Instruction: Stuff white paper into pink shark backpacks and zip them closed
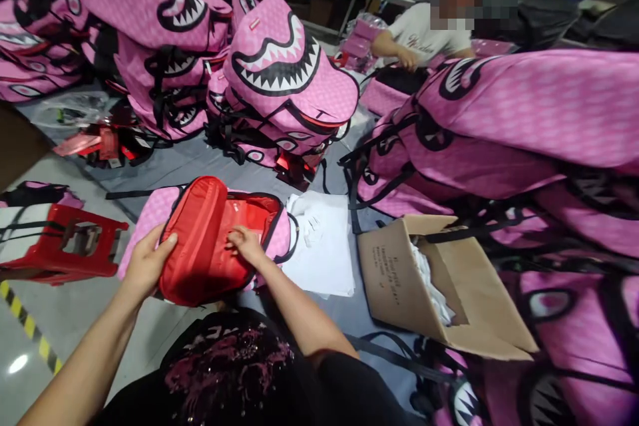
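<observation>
A pink backpack (pixel 150 210) lies unzipped on the grey table, its red lining (pixel 200 239) showing. My left hand (pixel 144 263) grips the edge of the opened flap on the left, thumb on the red side and fingers partly hidden behind it. Over the red inside of the bag is my right hand (pixel 244 244), its fingers slightly bent and apart, with nothing visible in them. Just right of the bag lies a stack of white sheets (pixel 322 246), too plain to tell whether paper or plastic.
An open cardboard box (pixel 399 279) with white material inside stands to the right. Pink backpacks with shark mouths are piled at the back (pixel 294 60) and right (pixel 539 113). Red tags (pixel 107 143) lie at left, above a red stool (pixel 82 246). A co-worker (pixel 424 30) sits across.
</observation>
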A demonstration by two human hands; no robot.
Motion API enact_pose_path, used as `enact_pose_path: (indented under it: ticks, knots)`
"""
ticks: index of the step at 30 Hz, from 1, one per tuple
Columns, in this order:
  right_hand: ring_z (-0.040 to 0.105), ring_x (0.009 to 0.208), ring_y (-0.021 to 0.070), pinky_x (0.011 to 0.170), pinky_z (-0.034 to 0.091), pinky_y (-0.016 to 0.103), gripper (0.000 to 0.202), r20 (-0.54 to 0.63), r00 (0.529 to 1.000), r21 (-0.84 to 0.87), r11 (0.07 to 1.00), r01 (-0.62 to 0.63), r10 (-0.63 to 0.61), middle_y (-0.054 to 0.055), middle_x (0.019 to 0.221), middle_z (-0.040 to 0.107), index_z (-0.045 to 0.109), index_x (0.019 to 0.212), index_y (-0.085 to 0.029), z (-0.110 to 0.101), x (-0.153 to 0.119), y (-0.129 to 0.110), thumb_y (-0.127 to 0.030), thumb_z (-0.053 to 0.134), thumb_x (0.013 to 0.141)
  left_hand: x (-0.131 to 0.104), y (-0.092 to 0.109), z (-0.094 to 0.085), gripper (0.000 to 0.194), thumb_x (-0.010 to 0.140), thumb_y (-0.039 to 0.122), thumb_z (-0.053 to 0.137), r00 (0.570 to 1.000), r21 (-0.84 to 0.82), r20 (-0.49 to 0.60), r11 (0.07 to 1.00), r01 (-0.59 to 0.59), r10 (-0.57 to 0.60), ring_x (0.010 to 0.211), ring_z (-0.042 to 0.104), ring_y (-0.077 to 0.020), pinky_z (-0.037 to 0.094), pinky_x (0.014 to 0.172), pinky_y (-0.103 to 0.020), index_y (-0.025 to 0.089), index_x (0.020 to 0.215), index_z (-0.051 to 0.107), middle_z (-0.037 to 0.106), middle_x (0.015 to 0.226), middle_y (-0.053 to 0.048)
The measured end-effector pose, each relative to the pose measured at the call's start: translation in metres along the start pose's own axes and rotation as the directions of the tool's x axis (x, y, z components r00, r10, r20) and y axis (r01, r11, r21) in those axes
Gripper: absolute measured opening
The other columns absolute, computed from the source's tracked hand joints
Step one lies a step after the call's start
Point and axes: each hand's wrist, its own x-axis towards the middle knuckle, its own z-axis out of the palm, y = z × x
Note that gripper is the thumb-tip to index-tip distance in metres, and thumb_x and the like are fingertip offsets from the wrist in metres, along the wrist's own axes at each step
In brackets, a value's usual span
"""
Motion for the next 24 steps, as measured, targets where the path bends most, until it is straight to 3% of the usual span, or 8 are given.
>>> enact_pose_path:
  ticks: [2,4,6,8,12,17,21,24]
  knots:
    - [0.068,0.07,0.014,0.062,0.054,0.024,0.028,-0.244,0.968,-0.186,0.976,-0.112,0.065,0.003,0.087,0.073,0.062,0.111,-0.016,-0.075,-0.012,0.002,-0.03,0.045,0.093,0.004,-0.011,-0.006,0.073,0.066,0.061,0.075,0.999,0.004,0.031,1.0,0.013,-0.013,0.123,0.06,-0.0318,0.045,0.111,-0.042,0.016,0.123,0.066,0.07,0.124,-0.008]
    - [0.07,0.091,0.016,0.077,0.054,0.024,0.031,-0.608,0.79,-0.479,0.756,-0.445,0.079,0.008,0.105,0.073,0.062,0.115,-0.016,-0.155,-0.031,0.002,-0.029,0.042,0.095,0.008,-0.017,-0.003,0.073,0.065,0.061,0.075,0.998,-0.016,0.056,1.0,0.025,-0.024,0.122,0.061,-0.0317,0.046,0.11,-0.042,0.016,0.122,0.067,0.071,0.123,-0.008]
    - [0.065,0.11,0.0253,0.089,0.051,0.032,0.038,-0.751,0.654,-0.469,0.624,-0.625,0.09,0.021,0.121,0.066,0.06,0.122,-0.008,-0.221,-0.051,0.006,-0.026,0.048,0.091,0.011,-0.018,0.005,0.073,0.065,0.062,0.076,0.996,-0.012,0.085,0.999,0.039,-0.038,0.12,0.061,-0.032,0.047,0.11,-0.042,0.017,0.121,0.067,0.071,0.122,-0.008]
    - [0.062,0.115,0.0308,0.093,0.049,0.036,0.042,-0.809,0.575,-0.433,0.535,-0.725,0.123,0.027,0.124,0.063,0.058,0.125,-0.004,-0.263,-0.066,0.017,-0.026,0.053,0.09,0.013,-0.016,0.014,0.073,0.064,0.062,0.077,0.991,0.024,0.12,0.998,0.056,-0.058,0.121,0.062,-0.0321,0.045,0.111,-0.044,0.017,0.122,0.067,0.071,0.122,-0.008]
    - [0.064,0.111,0.032,0.092,0.047,0.038,0.035,-0.823,0.538,-0.432,0.411,-0.803,0.185,0.023,0.117,0.067,0.065,0.116,-0.01,-0.289,-0.069,0.044,-0.034,0.059,0.091,0.015,-0.012,0.024,0.078,0.064,0.063,0.077,0.988,0.07,0.118,0.994,0.089,-0.097,0.12,0.063,-0.0318,0.046,0.111,-0.045,0.016,0.125,0.066,0.07,0.124,-0.009]
    - [0.067,0.103,0.0275,0.083,0.049,0.033,0.037,-0.804,0.559,-0.484,0.325,-0.813,0.201,0.017,0.112,0.07,0.064,0.116,-0.014,-0.295,-0.059,0.057,-0.042,0.062,0.091,0.014,-0.011,0.027,0.077,0.062,0.062,0.078,0.991,0.112,0.06,0.987,0.111,-0.118,0.115,0.066,-0.0311,0.049,0.107,-0.044,0.017,0.124,0.067,0.071,0.123,-0.008]
    - [0.07,0.09,0.0244,0.071,0.048,0.028,0.027,-0.778,0.582,-0.524,0.268,-0.808,0.237,0.014,0.101,0.074,0.069,0.108,-0.016,-0.304,-0.055,0.057,-0.035,0.061,0.092,0.012,-0.009,0.032,0.079,0.061,0.063,0.078,0.988,0.117,0.067,0.985,0.131,-0.139,0.118,0.064,-0.032,0.049,0.108,-0.043,0.017,0.125,0.066,0.07,0.125,-0.009]
    - [0.071,0.092,0.0256,0.072,0.047,0.03,0.026,-0.754,0.616,-0.576,0.22,-0.787,0.23,0.017,0.103,0.074,0.072,0.108,-0.016,-0.307,-0.053,0.058,-0.029,0.052,0.096,0.012,-0.009,0.035,0.08,0.062,0.063,0.078,0.984,0.128,0.093,0.982,0.141,-0.154,0.123,0.062,-0.0331,0.048,0.109,-0.045,0.017,0.127,0.065,0.068,0.129,-0.01]
